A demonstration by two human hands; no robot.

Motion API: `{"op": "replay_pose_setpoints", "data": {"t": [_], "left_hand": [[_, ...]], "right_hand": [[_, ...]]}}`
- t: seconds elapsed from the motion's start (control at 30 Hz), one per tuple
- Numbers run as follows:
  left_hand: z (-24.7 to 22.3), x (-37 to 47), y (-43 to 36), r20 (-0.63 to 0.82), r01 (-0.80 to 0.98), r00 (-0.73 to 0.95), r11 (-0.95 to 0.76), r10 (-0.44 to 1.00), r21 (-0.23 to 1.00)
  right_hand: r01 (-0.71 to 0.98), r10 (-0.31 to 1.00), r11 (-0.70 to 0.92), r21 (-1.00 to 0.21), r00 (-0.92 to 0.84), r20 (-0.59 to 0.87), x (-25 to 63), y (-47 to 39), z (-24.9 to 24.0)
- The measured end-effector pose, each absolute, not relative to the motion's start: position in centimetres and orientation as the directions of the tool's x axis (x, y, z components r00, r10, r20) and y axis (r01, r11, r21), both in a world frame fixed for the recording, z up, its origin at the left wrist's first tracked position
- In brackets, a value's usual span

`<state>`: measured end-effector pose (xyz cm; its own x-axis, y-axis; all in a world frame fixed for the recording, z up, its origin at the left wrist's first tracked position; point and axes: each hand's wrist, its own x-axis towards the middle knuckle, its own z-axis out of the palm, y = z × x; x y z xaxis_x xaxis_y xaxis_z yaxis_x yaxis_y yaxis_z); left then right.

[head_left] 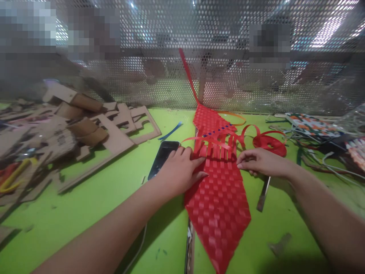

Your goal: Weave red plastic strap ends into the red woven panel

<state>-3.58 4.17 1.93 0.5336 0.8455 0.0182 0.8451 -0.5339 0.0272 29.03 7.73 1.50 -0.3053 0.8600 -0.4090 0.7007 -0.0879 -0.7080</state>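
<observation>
A long red woven piece [219, 194], plaited from flat plastic strips, lies lengthwise in front of me. Near its middle the crosswise strips stop, and loose lengthwise strips [221, 150] show gaps. My left hand [181, 167] rests on its left edge, thumb and index finger apart on the weave. At the right edge, my right hand [253, 161] pinches the end of a red strip, mostly hidden by the fingers. A curled red strip [269, 142] lies behind that hand. A blue-and-red strip [218, 130] crosses the weave farther up.
Beside my left hand lies a black phone [163, 158]. Cardboard offcuts [114, 152] pile up at the left. A narrow metal blade [264, 196] lies below my right hand. More woven pieces [313, 125] and cords are at the right. A perforated metal screen [159, 72] stands behind.
</observation>
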Motion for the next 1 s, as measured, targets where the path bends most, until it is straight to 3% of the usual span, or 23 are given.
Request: {"op": "replay_pose_setpoints", "data": {"t": [0.23, 0.43, 0.53, 0.67, 1.0], "left_hand": [[2.3, -3.4, 4.0, 0.006, 0.848, 0.529, -0.529, 0.848, 0.024], [2.4, -3.3, 3.9, -0.022, 0.851, 0.526, -0.526, 0.850, 0.011], [2.3, -3.2, 3.9, -0.011, 0.849, 0.528, -0.528, 0.849, 0.010], [2.1, -3.2, 3.9, 0.000, 0.846, 0.533, -0.533, 0.846, 0.004], [2.1, -3.3, 3.8, 0.010, 0.842, 0.540, -0.540, 0.842, -0.013]], "right_hand": [[0.717, 0.869, -0.064, -0.694, -0.302, -0.392, 28.7, 7.6, 1.6], [0.863, 0.947, 0.167, -0.478, -0.275, -0.167, 27.9, 5.5, 2.3], [0.895, 0.933, 0.190, -0.404, -0.293, -0.210, 27.1, 4.4, 2.9], [0.925, 0.939, 0.248, -0.288, -0.302, -0.162, 26.2, 3.7, 3.1], [0.918, 0.927, 0.236, -0.319, -0.311, -0.209, 26.1, 3.9, 3.2]]}}
